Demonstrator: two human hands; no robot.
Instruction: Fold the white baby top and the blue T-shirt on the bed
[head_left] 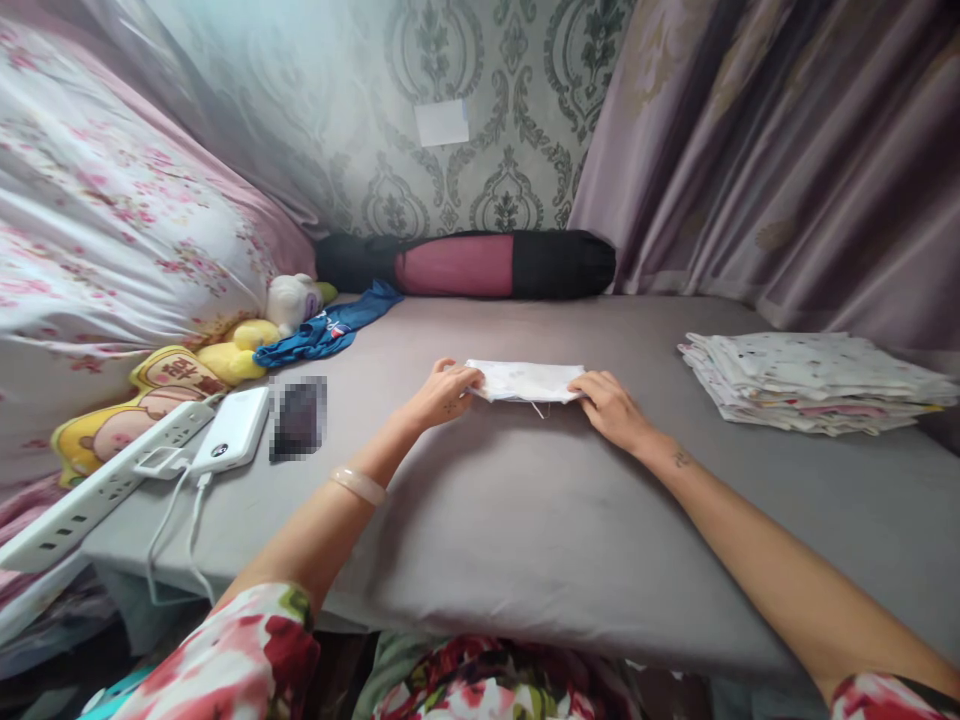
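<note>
A small white folded cloth (pixel 529 381) is stretched between my hands over the middle of the grey-covered table (pixel 480 520). Its left end is pinched by my left hand (pixel 450 388), and its right end by my right hand (pixel 609 402). Thin white strings or loose threads hang from its near edge. Faint marks show on its upper face. To the right of my right hand lies a stack of folded white patterned cloths (pixel 814 385).
A white power strip (pixel 112 480), a power bank (pixel 232 430) with cables and a blurred dark object (pixel 298 420) sit at the left. Behind them are yellow plush toys (pixel 229 355) and a blue cloth (pixel 322 335). A long black-and-pink roll (pixel 457 265) lies along the wall.
</note>
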